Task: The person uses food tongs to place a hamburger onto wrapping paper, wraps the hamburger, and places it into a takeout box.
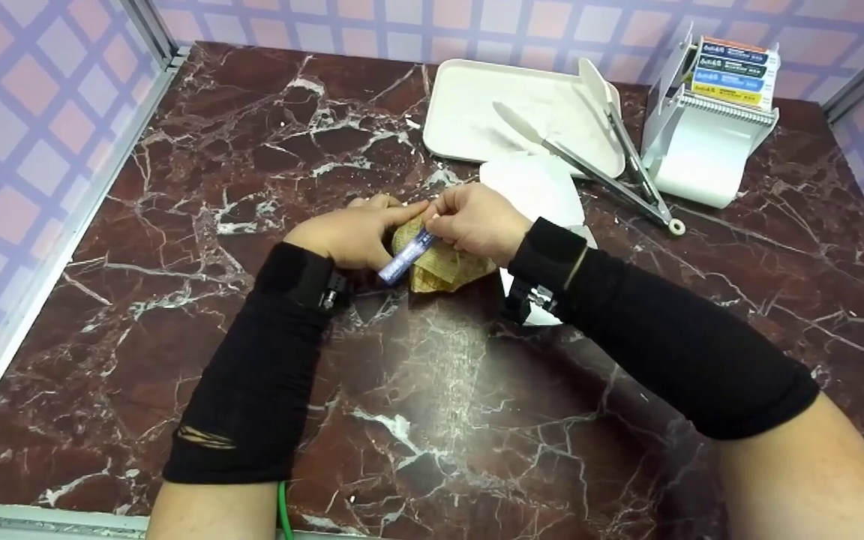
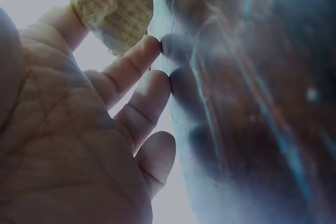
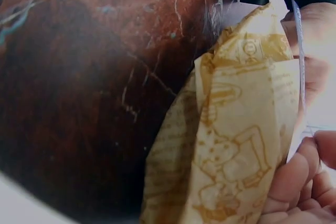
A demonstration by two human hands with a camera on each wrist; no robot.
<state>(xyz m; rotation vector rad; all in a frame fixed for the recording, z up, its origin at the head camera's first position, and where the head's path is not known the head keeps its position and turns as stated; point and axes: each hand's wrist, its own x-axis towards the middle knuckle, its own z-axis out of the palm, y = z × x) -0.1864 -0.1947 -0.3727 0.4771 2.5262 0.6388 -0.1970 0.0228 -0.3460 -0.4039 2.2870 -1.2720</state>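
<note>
From the head view, both hands meet over one small parcel wrapped in printed tan paper (image 1: 443,266) near the middle of the marbled counter (image 1: 177,225); the left hand (image 1: 349,234) and right hand (image 1: 477,221) pinch a blue-and-white sticker strip (image 1: 406,257) that lies slanted across the wrap. The right wrist view shows what the head view cannot: the folds and cartoon printing of the wrapped parcel (image 3: 236,145) seen close, the right hand's fingers (image 3: 294,182) curled against its side, and the thin strip (image 3: 300,51) seen edge-on along the paper. The left wrist view looks up at the open palm of the left hand (image 2: 68,145), with its fingers (image 2: 139,59) bent inward beside the wrap (image 2: 113,3); their tips touch the counter, and whether they grip the strip cannot be told there. Behind the hands lies one white sheet of paper (image 1: 533,187) and one pale tray (image 1: 477,112), which carries one pair of metal tongs (image 1: 612,150) whose hinge end reaches onto the counter. One white dispenser (image 1: 709,142) stands to the right of the tray, holding a stack of coloured label strips (image 1: 736,67).
</note>
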